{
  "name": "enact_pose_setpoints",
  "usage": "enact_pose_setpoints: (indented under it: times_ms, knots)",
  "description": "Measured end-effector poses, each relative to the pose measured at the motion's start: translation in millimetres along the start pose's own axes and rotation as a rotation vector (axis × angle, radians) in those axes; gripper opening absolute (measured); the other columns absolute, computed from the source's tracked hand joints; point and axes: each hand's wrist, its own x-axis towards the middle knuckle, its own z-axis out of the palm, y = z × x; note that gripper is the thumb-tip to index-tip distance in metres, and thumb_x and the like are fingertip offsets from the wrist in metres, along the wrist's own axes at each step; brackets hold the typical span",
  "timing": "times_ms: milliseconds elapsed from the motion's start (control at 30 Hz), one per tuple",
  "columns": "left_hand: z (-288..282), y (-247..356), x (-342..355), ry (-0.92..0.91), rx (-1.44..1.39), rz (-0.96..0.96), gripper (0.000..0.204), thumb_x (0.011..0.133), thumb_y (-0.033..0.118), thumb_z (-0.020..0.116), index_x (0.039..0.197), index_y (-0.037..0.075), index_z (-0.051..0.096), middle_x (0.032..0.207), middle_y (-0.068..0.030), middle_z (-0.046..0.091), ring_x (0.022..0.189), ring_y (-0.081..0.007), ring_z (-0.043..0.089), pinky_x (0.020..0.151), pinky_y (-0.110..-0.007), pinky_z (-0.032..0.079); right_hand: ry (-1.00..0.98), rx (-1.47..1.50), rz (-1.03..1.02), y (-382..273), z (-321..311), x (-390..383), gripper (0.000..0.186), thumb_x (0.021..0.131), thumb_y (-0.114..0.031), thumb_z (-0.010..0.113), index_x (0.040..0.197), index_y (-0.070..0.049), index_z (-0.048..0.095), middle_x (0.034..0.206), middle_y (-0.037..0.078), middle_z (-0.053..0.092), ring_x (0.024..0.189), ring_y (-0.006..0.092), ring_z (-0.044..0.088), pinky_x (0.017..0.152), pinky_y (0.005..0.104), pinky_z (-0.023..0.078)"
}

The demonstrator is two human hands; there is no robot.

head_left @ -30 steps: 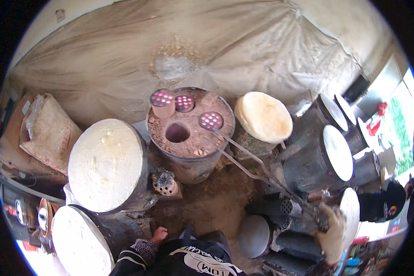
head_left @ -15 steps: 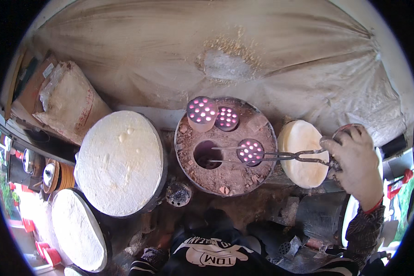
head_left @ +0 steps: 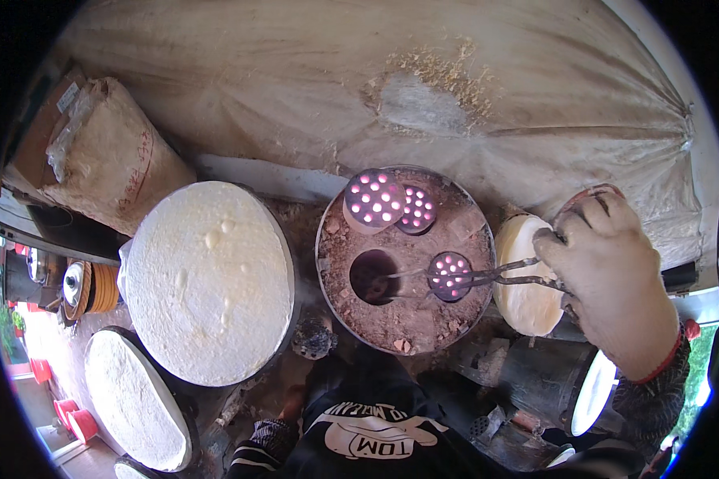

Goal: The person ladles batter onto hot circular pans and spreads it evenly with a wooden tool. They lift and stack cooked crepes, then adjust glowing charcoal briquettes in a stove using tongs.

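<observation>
My right hand [head_left: 607,255], in a thick pale glove, is closed around the handles of long dark metal tongs [head_left: 527,271]. The tongs cross a round stove top [head_left: 325,295], and their two tips reach into the open dark hole [head_left: 375,277] at its left. Under their arms, a glowing honeycomb briquette [head_left: 450,275] sits in another hole. Behind it, a tall glowing briquette [head_left: 373,199] stands on the stove top, partly covering one more lit briquette [head_left: 417,210]. My left sleeve [head_left: 270,433] shows at the lower edge; the fingers cannot be made out.
A large white-coated round slab [head_left: 212,283] lies left of the stove, with a second white round [head_left: 136,399] below it. A pale round piece [head_left: 527,279] leans at the right, under the tongs. A sack [head_left: 112,152] stands back left. A stained sheet [head_left: 295,88] hangs behind.
The tongs' tips have gone lower into the open hole, and my right hand is nearer to the camera. The view has shifted slightly. The briquettes stay in place.
</observation>
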Motion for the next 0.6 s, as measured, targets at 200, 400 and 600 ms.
enact_pose_setpoints:
  times_ms: [200, 400, 600]
  knots:
    - [-24, 148, -31, 0.012, 0.207, 0.25, 0.025, 0.088, 0.017, 0.053, 0.097, -0.001, 0.069, 0.074, -0.0078, 0.064, 0.064, -0.0136, 0.058, 0.056, -0.03, 0.046, 0.09, -0.01, -0.12, -17, 6, 25, 0.026, 0.068, -0.014, 0.066, 0.094, -0.009, 0.065, 0.095, 0.008, 0.062, 0.102, 0.0261, 0.056, 0.101, 0.0422, 0.039]
    - [-21, 62, -5, -0.113, -0.023, 0.047, 0.029, 0.09, 0.016, 0.053, 0.108, -0.003, 0.064, 0.085, -0.012, 0.065, 0.073, -0.0174, 0.059, 0.066, -0.032, 0.047, 0.018, -0.025, -0.145, -14, 18, 22, 0.023, 0.07, -0.017, 0.066, 0.092, -0.011, 0.066, 0.091, 0.007, 0.064, 0.099, 0.0242, 0.058, 0.097, 0.0408, 0.04]
    - [-29, 104, -18, -0.098, 0.12, -0.036, 0.031, 0.093, 0.015, 0.053, 0.118, -0.003, 0.058, 0.1, -0.0174, 0.062, 0.087, -0.0235, 0.059, 0.078, -0.035, 0.047, 0.043, -0.019, -0.117, -11, 23, 6, 0.023, 0.071, -0.016, 0.066, 0.093, -0.012, 0.067, 0.091, 0.007, 0.064, 0.097, 0.0243, 0.059, 0.096, 0.0408, 0.041]
